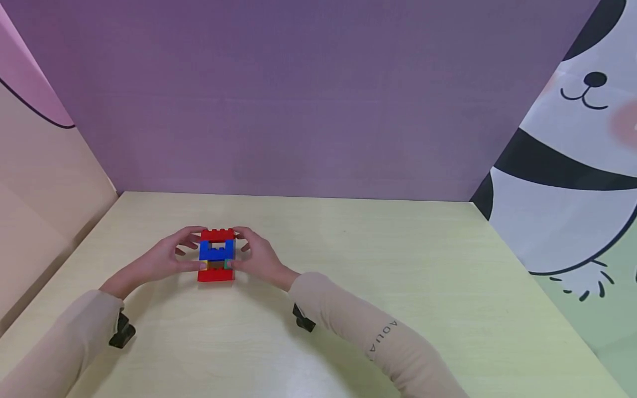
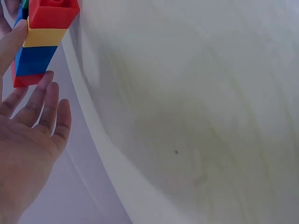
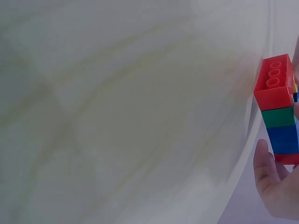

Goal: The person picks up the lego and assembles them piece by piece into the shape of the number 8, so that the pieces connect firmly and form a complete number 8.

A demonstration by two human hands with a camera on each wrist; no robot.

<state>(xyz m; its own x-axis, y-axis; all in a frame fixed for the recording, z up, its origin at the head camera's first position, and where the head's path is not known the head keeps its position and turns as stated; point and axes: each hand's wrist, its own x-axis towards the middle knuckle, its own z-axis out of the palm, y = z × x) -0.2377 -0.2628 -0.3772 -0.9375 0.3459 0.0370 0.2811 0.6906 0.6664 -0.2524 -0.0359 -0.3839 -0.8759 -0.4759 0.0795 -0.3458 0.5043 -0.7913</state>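
A small structure of stacked toy building blocks (image 1: 216, 254) is held between my two hands over the left half of the table. It has a red block at each end, blue blocks in between, and small yellow and green blocks by the nearer red one. My left hand (image 1: 161, 258) grips its left side, thumb at the yellow block (image 2: 45, 37) and fingers at the far red end. On the other side my right hand (image 1: 261, 255) grips it, thumb by the green block (image 3: 279, 117). The hollow underside of the near red block (image 3: 274, 77) shows in the right wrist view.
The pale wooden table (image 1: 378, 276) meets a purple wall panel (image 1: 298, 99) at its back edge. A panda picture (image 1: 572, 149) covers the right wall, and a light wall (image 1: 45, 193) stands on the left.
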